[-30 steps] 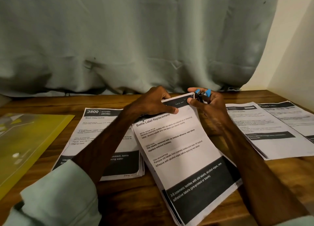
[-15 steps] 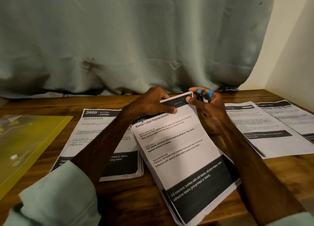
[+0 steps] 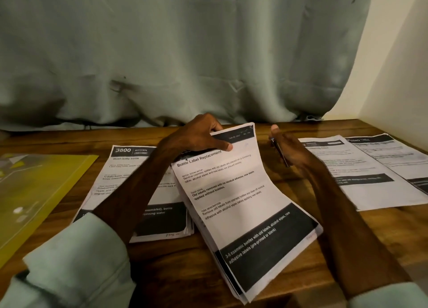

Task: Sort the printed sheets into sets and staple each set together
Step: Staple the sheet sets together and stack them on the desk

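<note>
A set of printed sheets headed "Bottle Label Replacement" (image 3: 234, 192) lies tilted in the middle of the wooden table (image 3: 162, 263), its top edge lifted. My left hand (image 3: 199, 136) pinches that top edge, thumb on the front. My right hand (image 3: 289, 150) is just to the right of the set's top corner, apart from the paper, and holds a small dark stapler (image 3: 281, 153) in the palm. A second set headed "Wash baby bottle" (image 3: 129, 159) lies under my left forearm.
Two more printed sets (image 3: 361, 166) lie side by side at the right, near the wall. A yellow plastic folder (image 3: 34, 192) covers the table's left side. A grey-green curtain (image 3: 185, 53) hangs along the back edge.
My right hand has pulled the stapler off the set's top right corner and moved to the right. My left hand still holds the top edge.
</note>
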A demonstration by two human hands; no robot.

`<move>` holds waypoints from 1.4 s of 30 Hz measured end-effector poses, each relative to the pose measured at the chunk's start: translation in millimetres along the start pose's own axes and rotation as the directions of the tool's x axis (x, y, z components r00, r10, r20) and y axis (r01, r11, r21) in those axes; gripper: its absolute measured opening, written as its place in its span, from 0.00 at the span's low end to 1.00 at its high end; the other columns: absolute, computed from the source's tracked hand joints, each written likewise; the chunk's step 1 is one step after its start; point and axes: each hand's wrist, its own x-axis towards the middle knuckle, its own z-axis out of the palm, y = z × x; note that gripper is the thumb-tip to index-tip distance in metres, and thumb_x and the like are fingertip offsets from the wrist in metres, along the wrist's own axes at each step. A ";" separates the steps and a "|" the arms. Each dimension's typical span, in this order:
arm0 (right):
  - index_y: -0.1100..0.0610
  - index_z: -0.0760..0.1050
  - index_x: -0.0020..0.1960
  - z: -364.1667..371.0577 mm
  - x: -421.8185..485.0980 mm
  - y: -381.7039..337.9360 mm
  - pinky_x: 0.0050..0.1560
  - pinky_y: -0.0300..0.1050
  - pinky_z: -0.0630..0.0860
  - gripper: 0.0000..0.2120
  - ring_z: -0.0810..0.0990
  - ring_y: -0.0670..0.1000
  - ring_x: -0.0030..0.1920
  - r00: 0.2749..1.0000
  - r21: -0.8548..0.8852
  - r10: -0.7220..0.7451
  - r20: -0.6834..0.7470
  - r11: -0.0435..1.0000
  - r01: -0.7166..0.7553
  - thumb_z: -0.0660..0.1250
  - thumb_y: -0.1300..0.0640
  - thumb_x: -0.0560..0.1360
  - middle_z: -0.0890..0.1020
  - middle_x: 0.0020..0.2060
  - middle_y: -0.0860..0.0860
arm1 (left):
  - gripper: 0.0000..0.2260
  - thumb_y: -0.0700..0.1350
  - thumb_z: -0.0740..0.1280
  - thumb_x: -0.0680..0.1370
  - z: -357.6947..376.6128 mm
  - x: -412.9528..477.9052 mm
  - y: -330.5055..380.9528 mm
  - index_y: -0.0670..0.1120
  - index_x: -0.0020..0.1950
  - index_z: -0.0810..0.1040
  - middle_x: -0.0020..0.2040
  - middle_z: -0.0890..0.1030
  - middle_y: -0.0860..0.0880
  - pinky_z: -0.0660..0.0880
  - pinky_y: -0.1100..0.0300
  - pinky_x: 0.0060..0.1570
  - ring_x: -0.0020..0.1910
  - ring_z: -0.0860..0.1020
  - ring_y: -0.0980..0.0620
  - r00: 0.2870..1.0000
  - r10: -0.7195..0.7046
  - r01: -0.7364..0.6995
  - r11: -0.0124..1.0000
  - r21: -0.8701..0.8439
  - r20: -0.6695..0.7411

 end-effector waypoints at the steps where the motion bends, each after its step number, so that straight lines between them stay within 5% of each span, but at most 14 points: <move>1: 0.54 0.73 0.68 0.9 -2.6 4.3 0.59 0.55 0.74 0.31 0.78 0.58 0.58 1.000 -0.069 -0.013 0.010 0.997 0.013 0.51 0.31 0.82 0.78 0.63 0.57 | 0.14 0.51 0.79 0.73 -1.9 -0.5 -1.0 0.45 0.55 0.86 0.42 0.88 0.50 0.83 0.57 0.40 0.39 0.87 0.52 1.000 -0.012 0.012 1.000 -0.013 0.006; 6: 0.60 0.80 0.52 8.5 -6.9 13.1 0.48 0.46 0.72 0.20 0.81 0.56 0.47 0.946 -0.522 -0.292 0.140 0.790 0.321 0.60 0.45 0.84 0.83 0.46 0.55 | 0.14 0.49 0.79 0.73 -9.7 -1.9 -5.6 0.44 0.55 0.86 0.42 0.88 0.50 0.82 0.58 0.39 0.40 0.87 0.50 0.999 -0.028 0.031 0.998 -0.054 0.039; 10: 0.63 0.80 0.61 23.0 -1.3 16.8 0.50 0.40 0.69 0.12 0.80 0.58 0.54 0.946 -0.646 -0.264 0.188 0.693 0.322 0.63 0.57 0.84 0.83 0.57 0.59 | 0.13 0.47 0.78 0.74 -9.5 -1.6 -5.1 0.43 0.55 0.85 0.41 0.88 0.51 0.81 0.63 0.35 0.39 0.87 0.50 0.998 -0.027 0.031 0.997 -0.070 0.060; 15: 0.63 0.80 0.63 25.1 -1.9 17.4 0.59 0.48 0.72 0.15 0.80 0.60 0.59 0.948 -0.680 -0.260 0.181 0.664 0.312 0.63 0.54 0.84 0.83 0.60 0.60 | 0.13 0.47 0.78 0.74 -9.2 -3.8 -3.2 0.43 0.55 0.85 0.40 0.88 0.53 0.80 0.64 0.34 0.39 0.87 0.51 0.997 -0.023 0.029 0.996 -0.087 0.069; 18: 0.62 0.79 0.62 22.9 -12.3 -0.6 0.59 0.53 0.71 0.25 0.79 0.62 0.61 0.941 -0.490 -0.319 0.116 0.806 0.333 0.56 0.42 0.85 0.81 0.61 0.60 | 0.13 0.47 0.78 0.74 -13.3 -6.4 -2.8 0.44 0.55 0.85 0.41 0.88 0.53 0.80 0.64 0.34 0.39 0.87 0.51 0.998 -0.010 0.016 0.995 -0.095 0.063; 21: 0.48 0.78 0.68 21.2 -32.0 -24.7 0.64 0.51 0.72 0.34 0.80 0.53 0.65 0.980 0.040 -0.138 0.140 0.990 0.134 0.55 0.26 0.77 0.81 0.65 0.48 | 0.11 0.47 0.78 0.74 -24.7 -11.8 -3.8 0.44 0.54 0.86 0.42 0.88 0.51 0.80 0.64 0.35 0.39 0.87 0.50 1.000 -0.004 0.007 0.996 -0.094 0.031; 24: 0.52 0.81 0.61 18.0 -47.2 -32.0 0.54 0.49 0.82 0.17 0.87 0.54 0.54 0.869 0.260 -0.157 0.469 0.965 0.035 0.65 0.43 0.80 0.87 0.55 0.50 | 0.09 0.45 0.78 0.74 -43.6 -19.8 -7.9 0.43 0.52 0.86 0.42 0.88 0.48 0.80 0.63 0.35 0.39 0.87 0.49 0.999 0.014 -0.018 0.991 -0.132 -0.031; 27: 0.60 0.79 0.64 21.8 -52.7 -34.1 0.42 0.41 0.83 0.13 0.88 0.54 0.48 0.834 0.228 -0.231 0.502 0.965 0.130 0.67 0.59 0.81 0.87 0.53 0.53 | 0.11 0.46 0.78 0.74 -58.8 -25.8 -14.9 0.43 0.54 0.87 0.42 0.88 0.48 0.81 0.62 0.34 0.38 0.87 0.48 0.993 0.000 -0.016 0.990 -0.137 -0.116; 33: 0.56 0.81 0.58 19.0 -31.3 -21.1 0.38 0.39 0.81 0.08 0.88 0.50 0.44 0.909 0.264 -0.220 0.355 0.956 0.129 0.68 0.55 0.81 0.88 0.48 0.48 | 0.21 0.59 0.80 0.68 -77.7 -29.2 -37.5 0.46 0.53 0.86 0.42 0.88 0.48 0.84 0.52 0.46 0.41 0.87 0.48 0.960 -0.093 0.075 0.994 -0.076 -0.264; 37: 0.54 0.81 0.52 12.8 -13.9 -15.8 0.35 0.30 0.77 0.05 0.85 0.39 0.35 0.983 0.255 -0.127 0.136 0.963 0.089 0.68 0.55 0.81 0.86 0.49 0.48 | 0.33 0.54 0.84 0.65 -83.5 -26.6 -54.8 0.41 0.63 0.80 0.46 0.87 0.47 0.84 0.48 0.50 0.44 0.86 0.48 0.892 -0.235 0.084 0.925 -0.369 -0.386; 40: 0.52 0.79 0.53 18.2 -12.1 -14.6 0.29 0.26 0.72 0.04 0.81 0.35 0.30 0.995 0.197 -0.089 0.049 0.977 0.078 0.67 0.53 0.82 0.84 0.48 0.48 | 0.25 0.51 0.75 0.77 -71.3 -22.6 -48.7 0.36 0.66 0.77 0.56 0.85 0.39 0.85 0.55 0.41 0.43 0.86 0.47 0.864 -0.388 0.162 0.817 -0.554 -0.320; 42: 0.52 0.79 0.55 25.3 -14.2 -13.7 0.28 0.28 0.72 0.06 0.80 0.38 0.34 0.996 0.204 -0.069 0.051 0.977 0.057 0.65 0.52 0.83 0.84 0.50 0.49 | 0.23 0.55 0.69 0.81 -63.0 -24.6 -43.7 0.35 0.61 0.79 0.54 0.85 0.37 0.85 0.54 0.42 0.45 0.86 0.44 0.877 -0.449 0.274 0.761 -0.588 -0.172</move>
